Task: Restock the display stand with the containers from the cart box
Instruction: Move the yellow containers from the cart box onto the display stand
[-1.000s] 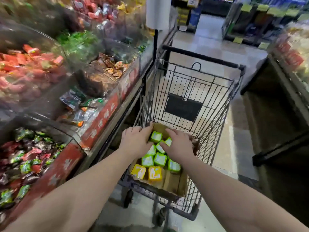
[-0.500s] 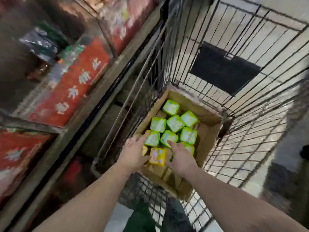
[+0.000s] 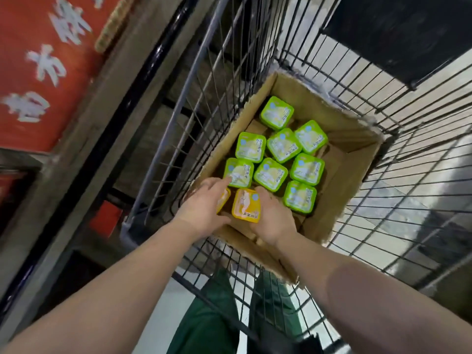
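An open cardboard box (image 3: 339,172) sits in the wire cart (image 3: 421,139). It holds several green square containers (image 3: 283,145) and two yellow ones at the near end. My right hand (image 3: 274,221) grips the right side of one yellow container (image 3: 246,205). My left hand (image 3: 204,208) lies over the other yellow container (image 3: 223,199), fingers reaching to a green one (image 3: 238,172); that yellow container is mostly hidden.
The display stand's red panel with white characters (image 3: 48,65) and its grey ledge (image 3: 84,129) run along the left of the cart. A black panel (image 3: 398,31) hangs on the cart's far wall. My green trousers (image 3: 204,315) show below the cart.
The view has dropped and closed in on the box. Both hands have drawn back from the green containers to the two yellow ones at the near end.
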{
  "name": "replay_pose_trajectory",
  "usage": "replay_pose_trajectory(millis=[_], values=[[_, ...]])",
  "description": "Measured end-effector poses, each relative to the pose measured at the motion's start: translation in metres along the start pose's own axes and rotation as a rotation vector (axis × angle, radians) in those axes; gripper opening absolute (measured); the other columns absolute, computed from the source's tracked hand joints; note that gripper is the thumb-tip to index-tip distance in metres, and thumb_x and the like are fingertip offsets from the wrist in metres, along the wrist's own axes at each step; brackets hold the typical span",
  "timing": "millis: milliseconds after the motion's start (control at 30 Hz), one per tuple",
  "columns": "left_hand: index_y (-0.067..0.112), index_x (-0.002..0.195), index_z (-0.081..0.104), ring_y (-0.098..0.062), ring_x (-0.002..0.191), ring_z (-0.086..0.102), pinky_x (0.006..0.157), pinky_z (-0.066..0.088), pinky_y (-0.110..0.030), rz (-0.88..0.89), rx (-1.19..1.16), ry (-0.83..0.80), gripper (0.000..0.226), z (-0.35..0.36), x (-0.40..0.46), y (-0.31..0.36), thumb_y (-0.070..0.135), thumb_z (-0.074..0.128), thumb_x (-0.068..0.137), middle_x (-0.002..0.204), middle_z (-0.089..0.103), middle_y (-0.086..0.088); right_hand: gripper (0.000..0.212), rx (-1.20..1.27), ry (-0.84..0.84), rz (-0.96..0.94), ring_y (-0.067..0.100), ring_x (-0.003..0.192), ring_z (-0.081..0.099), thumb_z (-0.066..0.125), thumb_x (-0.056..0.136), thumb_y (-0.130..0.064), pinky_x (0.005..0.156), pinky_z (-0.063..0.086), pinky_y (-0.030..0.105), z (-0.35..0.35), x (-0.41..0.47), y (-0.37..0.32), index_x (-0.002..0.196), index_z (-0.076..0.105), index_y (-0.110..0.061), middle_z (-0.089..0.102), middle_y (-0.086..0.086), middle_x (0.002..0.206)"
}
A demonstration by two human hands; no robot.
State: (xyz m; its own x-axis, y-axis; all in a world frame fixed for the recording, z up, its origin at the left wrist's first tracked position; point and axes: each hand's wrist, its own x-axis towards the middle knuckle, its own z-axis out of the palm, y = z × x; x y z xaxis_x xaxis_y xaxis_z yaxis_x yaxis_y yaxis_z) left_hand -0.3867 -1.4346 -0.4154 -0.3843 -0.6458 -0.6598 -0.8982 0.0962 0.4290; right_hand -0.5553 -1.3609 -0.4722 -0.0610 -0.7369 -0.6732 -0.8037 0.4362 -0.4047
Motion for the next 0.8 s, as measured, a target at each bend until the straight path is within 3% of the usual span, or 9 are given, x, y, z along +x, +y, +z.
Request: replay_pose_trajectory(millis=[100,267,333,433,567,733,800], values=[[0.033,0.149,0.018,-0.022,0.131,0.043,0.103,0.042,-0.041,0.051,0.007,-0.049,0.101,-0.004,-0.007,0.014,0.035,0.077,0.068,0.151,0.025,0.002,0.084,0.054,0.064,-0.091,0.030,0.113,0.056,0.064,0.065,-0.059,0.087,0.049,0.042,-0.020,-0.019,-0.020,0.137,0.029,-0.030,0.058,0.003,0.123],[0.032,0.139,0.033,-0.020,0.122,0.051,0.100,0.044,-0.037,0.050,-0.050,0.087,0.086,-0.026,-0.025,0.017,0.040,0.071,0.062,0.133,0.044,0.004,0.089,0.088,0.111,-0.182,0.028,0.117,0.056,0.070,0.071,-0.042,0.091,0.048,0.039,-0.046,-0.038,-0.039,0.147,0.026,-0.028,0.055,0.002,0.134],[0.027,0.138,0.036,-0.019,0.123,0.048,0.102,0.042,-0.034,0.003,-0.100,0.161,0.090,-0.038,-0.037,0.010,0.042,0.076,0.058,0.131,0.047,0.002,0.090,0.121,0.070,-0.143,0.027,0.122,0.051,0.072,0.074,-0.035,0.096,0.045,0.037,-0.049,-0.041,-0.038,0.149,0.025,-0.024,0.051,0.004,0.138],[0.027,0.139,0.036,-0.019,0.123,0.046,0.099,0.039,-0.028,-0.047,-0.107,0.212,0.096,-0.051,-0.056,-0.003,0.035,0.085,0.058,0.129,0.052,0.001,0.081,0.113,0.046,-0.063,0.029,0.125,0.046,0.068,0.077,-0.033,0.100,0.043,0.046,-0.036,-0.040,-0.036,0.146,0.028,-0.024,0.048,0.006,0.135],[0.031,0.139,0.033,-0.018,0.119,0.047,0.096,0.040,-0.028,-0.077,-0.062,0.164,0.097,-0.051,-0.072,-0.015,0.028,0.086,0.058,0.126,0.054,0.001,0.060,0.168,-0.025,0.013,0.031,0.114,0.053,0.060,0.083,-0.028,0.089,0.049,0.043,-0.008,-0.027,-0.045,0.137,0.035,-0.029,0.055,0.005,0.126],[0.038,0.134,0.028,-0.026,0.105,0.059,0.087,0.049,-0.035,-0.155,0.022,0.176,0.088,-0.035,-0.075,-0.019,0.032,0.080,0.063,0.113,0.056,-0.003,0.051,0.286,-0.070,0.122,0.032,0.107,0.061,0.054,0.089,-0.044,0.091,0.049,0.045,0.022,0.006,-0.052,0.134,0.041,-0.024,0.066,0.009,0.115],[0.032,0.138,0.027,-0.030,0.104,0.060,0.085,0.047,-0.035,-0.182,0.045,0.181,0.087,-0.035,-0.071,-0.019,0.026,0.079,0.068,0.113,0.057,-0.007,0.058,0.325,-0.073,0.174,0.031,0.116,0.058,0.052,0.089,-0.052,0.097,0.046,0.044,0.029,0.020,-0.056,0.137,0.041,-0.023,0.061,0.009,0.126]])
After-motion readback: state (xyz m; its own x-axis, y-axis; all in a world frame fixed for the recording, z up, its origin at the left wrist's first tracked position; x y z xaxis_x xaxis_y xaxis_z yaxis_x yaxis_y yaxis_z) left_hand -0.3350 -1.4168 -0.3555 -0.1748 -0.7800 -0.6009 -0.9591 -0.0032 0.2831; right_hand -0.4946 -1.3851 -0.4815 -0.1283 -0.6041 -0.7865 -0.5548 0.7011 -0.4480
